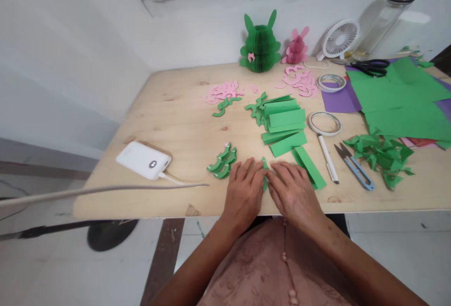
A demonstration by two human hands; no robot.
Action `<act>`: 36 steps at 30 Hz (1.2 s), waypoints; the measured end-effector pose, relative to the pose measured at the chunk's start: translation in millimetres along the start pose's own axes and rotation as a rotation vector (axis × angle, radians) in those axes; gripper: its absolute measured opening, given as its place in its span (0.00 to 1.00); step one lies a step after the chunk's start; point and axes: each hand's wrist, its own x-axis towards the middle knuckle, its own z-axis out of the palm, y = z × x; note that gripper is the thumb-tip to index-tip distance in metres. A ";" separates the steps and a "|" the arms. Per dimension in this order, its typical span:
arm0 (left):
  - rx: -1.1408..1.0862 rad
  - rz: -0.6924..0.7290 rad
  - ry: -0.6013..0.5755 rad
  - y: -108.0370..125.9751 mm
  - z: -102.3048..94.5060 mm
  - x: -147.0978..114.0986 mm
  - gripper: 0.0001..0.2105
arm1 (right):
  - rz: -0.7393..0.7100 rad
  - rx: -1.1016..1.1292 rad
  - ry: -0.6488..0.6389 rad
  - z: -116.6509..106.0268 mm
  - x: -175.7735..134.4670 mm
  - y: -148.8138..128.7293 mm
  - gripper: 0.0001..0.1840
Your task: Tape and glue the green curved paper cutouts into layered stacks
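Close to the table's front edge, my left hand [246, 187] and my right hand [294, 185] meet over a small green paper piece [265, 186]. The fingers of both are curled and pressed together on its sides, covering most of it. Left of my left hand lie several curved green paper pieces [222, 163] with white strips on them. A folded green paper strip [310, 167] rests by my right hand. Behind it is a pile of folded green strips [287, 120], beside curved green cutouts [259, 109].
Pink cutouts [223, 92], a green paper rabbit [260, 45] and a pink one [296, 50] sit farther back. On the right are tape rolls [324, 124], a white pen [328, 159], blue snips [355, 167], green scraps [380, 153] and black scissors [369, 66]. A power bank [143, 159] lies left.
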 end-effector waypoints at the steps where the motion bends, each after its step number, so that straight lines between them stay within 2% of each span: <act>1: 0.003 -0.001 -0.001 -0.1 0.5 0.0 0.12 | 0.001 0.001 -0.002 0.1 -0.1 0.1 0.15; 9: -0.019 0.012 0.056 0.2 -1.5 -1.4 0.11 | 0.009 0.001 -0.009 -0.9 -0.3 -0.7 0.15; 21: -0.009 0.025 0.001 -1.7 2.2 2.0 0.11 | -0.006 -0.016 -0.001 -1.2 0.8 -0.7 0.15; 31: -0.024 0.051 0.046 -3.7 5.1 2.2 0.10 | 0.003 -0.006 -0.006 -0.1 0.2 -0.3 0.15; 36: -0.064 0.055 0.008 -5.1 1.9 7.4 0.10 | -0.002 0.000 -0.001 -0.7 0.9 -0.4 0.15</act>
